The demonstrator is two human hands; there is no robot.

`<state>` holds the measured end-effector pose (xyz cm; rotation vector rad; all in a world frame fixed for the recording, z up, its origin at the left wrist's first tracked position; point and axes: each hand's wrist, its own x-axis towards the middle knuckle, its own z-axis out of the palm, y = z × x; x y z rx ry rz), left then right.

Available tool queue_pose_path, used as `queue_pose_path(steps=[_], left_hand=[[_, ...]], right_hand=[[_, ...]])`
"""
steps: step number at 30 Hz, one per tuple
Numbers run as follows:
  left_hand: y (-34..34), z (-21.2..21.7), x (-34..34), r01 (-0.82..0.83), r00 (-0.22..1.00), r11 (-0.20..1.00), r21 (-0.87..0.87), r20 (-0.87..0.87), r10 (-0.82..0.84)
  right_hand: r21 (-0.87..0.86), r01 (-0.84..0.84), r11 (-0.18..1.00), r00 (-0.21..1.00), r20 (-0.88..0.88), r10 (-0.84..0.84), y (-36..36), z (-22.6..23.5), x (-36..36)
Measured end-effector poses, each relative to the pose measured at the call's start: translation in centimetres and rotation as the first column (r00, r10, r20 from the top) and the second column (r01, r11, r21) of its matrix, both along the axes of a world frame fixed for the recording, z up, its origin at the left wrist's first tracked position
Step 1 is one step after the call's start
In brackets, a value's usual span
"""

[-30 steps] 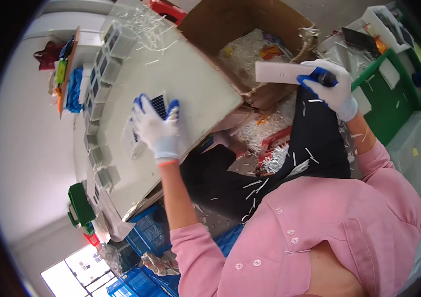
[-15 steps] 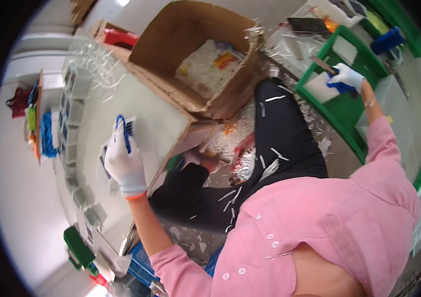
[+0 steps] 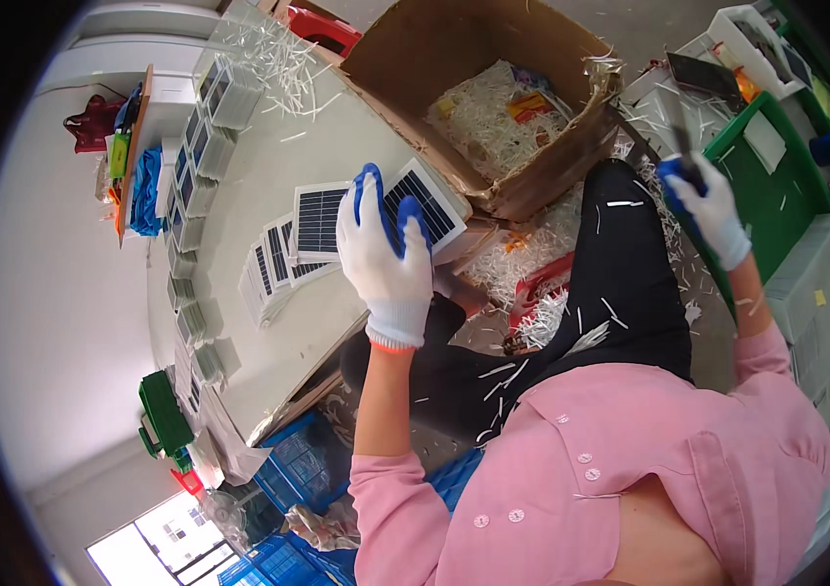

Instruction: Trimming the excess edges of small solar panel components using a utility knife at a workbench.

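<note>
My left hand [image 3: 387, 256], in a white glove with blue fingertips, lies on a small dark-blue solar panel [image 3: 431, 207] at the table's edge, with its fingers curled over the panel's far side. A second panel [image 3: 318, 221] lies just left of it, and a fanned pile of more panels [image 3: 274, 270] sits beyond that. My right hand [image 3: 710, 211], gloved the same way, is out to the right at the rim of a green crate [image 3: 776, 210]. A dark narrow thing shows at its fingertips; whether the hand grips it is unclear.
An open cardboard box [image 3: 493, 88] of white paper shreds stands past the panels. Rows of small white-framed parts [image 3: 190, 176] line the grey table's [image 3: 268, 371] far side. Shreds litter the floor and my dark trousers. Blue crates [image 3: 302, 469] sit under the table, and white trays [image 3: 757, 34] stand at the upper right.
My left hand brought a panel from mid-air down onto the table beside the others. My right hand let go of a white box at the green crate and pulled back toward me.
</note>
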<state>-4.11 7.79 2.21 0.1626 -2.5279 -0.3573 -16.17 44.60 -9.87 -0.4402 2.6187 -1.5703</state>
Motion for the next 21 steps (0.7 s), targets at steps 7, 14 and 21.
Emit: queue_pose_path(steps=[7, 14, 21], left_hand=[[2.6, -2.0, -2.9, 0.037, 0.997, 0.999, -0.029, 0.062, -0.035], [2.9, -2.4, -4.5, 0.028, 1.0, 1.0, -0.007, -0.014, -0.028], [3.5, -2.5, -4.8, -0.078, 0.994, 0.997, 0.031, -0.071, 0.08]], right_hand=[[-0.741, -0.135, 0.658, 0.653, 0.433, 0.621, -19.9, 0.9, 2.9], [-0.722, -0.296, 0.625, 0.559, 0.4, 0.726, -20.7, 2.0, 2.3], [-0.701, -0.114, 0.704, 0.872, 0.269, 0.409, -20.5, -2.2, 9.2]])
